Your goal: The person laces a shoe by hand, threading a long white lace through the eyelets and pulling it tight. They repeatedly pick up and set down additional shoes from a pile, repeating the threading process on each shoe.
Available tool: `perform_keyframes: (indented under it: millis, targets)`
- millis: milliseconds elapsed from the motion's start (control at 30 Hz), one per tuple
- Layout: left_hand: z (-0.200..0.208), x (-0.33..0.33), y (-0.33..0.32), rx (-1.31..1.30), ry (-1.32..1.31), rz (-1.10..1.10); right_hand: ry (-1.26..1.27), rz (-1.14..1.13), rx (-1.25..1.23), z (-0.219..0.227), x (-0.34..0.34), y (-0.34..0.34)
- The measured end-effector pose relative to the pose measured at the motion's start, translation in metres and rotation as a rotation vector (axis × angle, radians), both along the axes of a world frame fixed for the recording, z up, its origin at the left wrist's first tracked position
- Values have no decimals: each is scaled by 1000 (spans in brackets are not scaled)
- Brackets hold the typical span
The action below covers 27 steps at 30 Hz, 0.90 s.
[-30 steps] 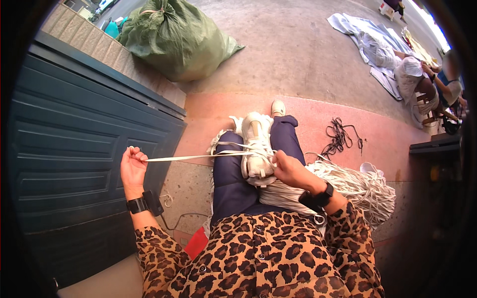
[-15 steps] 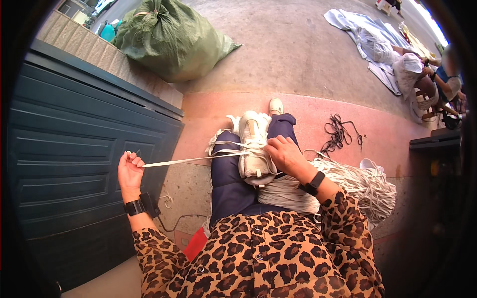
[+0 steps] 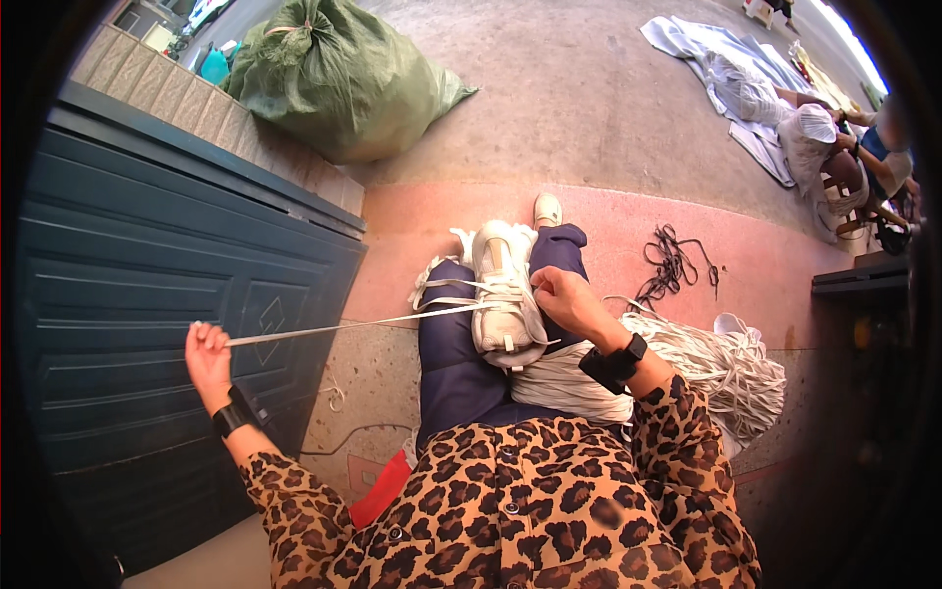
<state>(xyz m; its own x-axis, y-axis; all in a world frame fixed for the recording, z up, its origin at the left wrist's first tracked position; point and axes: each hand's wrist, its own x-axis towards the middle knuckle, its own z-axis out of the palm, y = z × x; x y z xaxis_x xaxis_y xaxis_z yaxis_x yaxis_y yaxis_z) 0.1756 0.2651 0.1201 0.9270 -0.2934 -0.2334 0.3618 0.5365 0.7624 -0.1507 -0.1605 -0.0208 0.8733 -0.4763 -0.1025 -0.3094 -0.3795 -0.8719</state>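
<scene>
Across my lap, between my thighs, rests a cream sneaker (image 3: 502,329) with laces run through its eyelets. A flat white shoelace (image 3: 363,323) stretches taut from the shoe out to the far left. Its outer end is gripped in the closed fingers of my left hand (image 3: 207,353), held up in front of the dark door. My right hand (image 3: 572,306) is at the shoe's right side, its fingers pinched together by the eyelets; what they hold, if anything, is hidden. Other loose white laces hang over my left thigh.
A thick bundle of white laces (image 3: 702,363) lies at my right side. Tangled black laces (image 3: 667,265) are on the pink floor beyond it. A dark panelled door (image 3: 137,294) stands close on the left, and a green sack (image 3: 343,88) sits ahead. Another person (image 3: 878,157) sits far right.
My left hand has moved farther left and slightly down, drawing out a longer stretch of lace. My right hand has shifted a little to the right, its fingers more curled.
</scene>
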Motion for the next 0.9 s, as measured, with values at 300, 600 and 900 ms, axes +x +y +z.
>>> perform_keyframes:
  millis: [300, 600, 900]
  targets:
    - [-111, -106, -219, 871, -460, -613, -63, 27, -210, 5, -16, 36]
    - [-119, -152, -281, 1459, -1406, -897, -28, 113, -371, -2, -5, 34]
    - [-93, -154, -263, 1630, -1204, -551, 196, 401, 160, 24, -30, 4]
